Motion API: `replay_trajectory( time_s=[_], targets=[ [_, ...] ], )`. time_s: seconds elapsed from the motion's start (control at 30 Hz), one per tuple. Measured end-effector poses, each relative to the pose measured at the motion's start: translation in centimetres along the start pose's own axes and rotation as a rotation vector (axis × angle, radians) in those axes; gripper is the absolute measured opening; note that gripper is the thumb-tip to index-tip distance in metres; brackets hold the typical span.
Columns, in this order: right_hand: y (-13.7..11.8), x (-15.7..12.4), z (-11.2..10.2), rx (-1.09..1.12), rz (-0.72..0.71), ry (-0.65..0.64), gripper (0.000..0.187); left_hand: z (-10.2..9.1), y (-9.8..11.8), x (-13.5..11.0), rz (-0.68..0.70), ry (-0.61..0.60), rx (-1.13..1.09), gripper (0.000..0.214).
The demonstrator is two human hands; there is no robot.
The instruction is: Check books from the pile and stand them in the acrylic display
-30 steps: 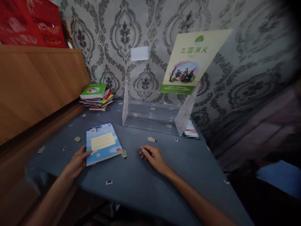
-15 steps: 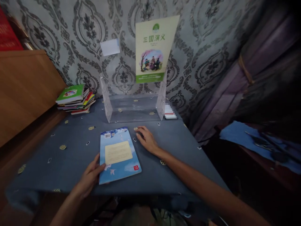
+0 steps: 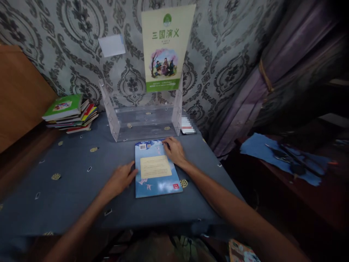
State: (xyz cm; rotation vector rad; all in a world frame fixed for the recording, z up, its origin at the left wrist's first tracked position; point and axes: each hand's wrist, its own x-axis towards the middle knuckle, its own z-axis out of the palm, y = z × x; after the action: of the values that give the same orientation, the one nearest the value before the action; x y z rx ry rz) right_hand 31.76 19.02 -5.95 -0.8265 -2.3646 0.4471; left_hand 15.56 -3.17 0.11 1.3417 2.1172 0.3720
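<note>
Blue book (image 3: 155, 185) lay flat on the table (image 3: 81, 196), nr the front edge, approx. centre, barcode at its 11 o'clock corner, cream text panel mid-cover, small red mark at 4 to 5 o'clock. L hand (image 3: 122, 178) was at the book's 9 o'clock, open, fingers loosely out, tips right at the side edge; couldn't tell if touching. R hand (image 3: 173, 150) was at 1 o'clock, fingers bent over the top corner; couldn't tell if they gripped it.

From the book: clear rack (image 3: 111, 116) at approx. 12 o'clock, nr it; cream-and-green book (image 3: 165, 51) upright above the rack's R end, support unclear. White card (image 3: 111, 45) at 11 o'clock, up high. Book stack (image 3: 69, 111), green cover on top, at 10 o'clock, edges uneven. Pixelated item (image 3: 188, 124) at 1 o'clock, just beside the rack. Purple curtain (image 3: 245, 105), tied, at 2 o'clock. Blue cloth (image 3: 252, 145) w/ dark items on it at approx. 3 o'clock, off the table.
</note>
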Motion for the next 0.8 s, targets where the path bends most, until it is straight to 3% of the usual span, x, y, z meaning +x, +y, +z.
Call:
replay_trajectory(
  time_s=[0.1,0.23,0.3,0.43,0.6,0.8],
  targets=[
    [-1.3,-0.5,-0.5,-0.078,-0.121,0.003,0.024,-1.0,1.1,1.3,0.040,0.283,0.451,0.037],
    [-3.0,-1.2,-0.7,-0.026,-0.367,-0.116,0.031,0.2,1.5,4.7,0.262,0.428,0.515,0.039],
    [-3.4,-1.4,-0.5,-0.005,-0.423,-0.204,0.036,1.4,1.1,6.6,0.345,0.451,0.470,0.040],
    [-3.4,-1.6,0.2,0.008,-0.402,-0.317,0.046,3.3,0.2,8.9,0.425,0.480,0.373,0.042],
    [-2.8,-1.3,-0.1,-0.006,-0.379,-0.342,0.050,3.5,0.0,9.0,0.420,0.476,0.328,0.045],
    [-2.1,-1.0,-0.5,-0.065,-0.243,-0.319,0.049,3.3,0.2,8.7,0.395,0.457,0.368,0.046]
  ],
)
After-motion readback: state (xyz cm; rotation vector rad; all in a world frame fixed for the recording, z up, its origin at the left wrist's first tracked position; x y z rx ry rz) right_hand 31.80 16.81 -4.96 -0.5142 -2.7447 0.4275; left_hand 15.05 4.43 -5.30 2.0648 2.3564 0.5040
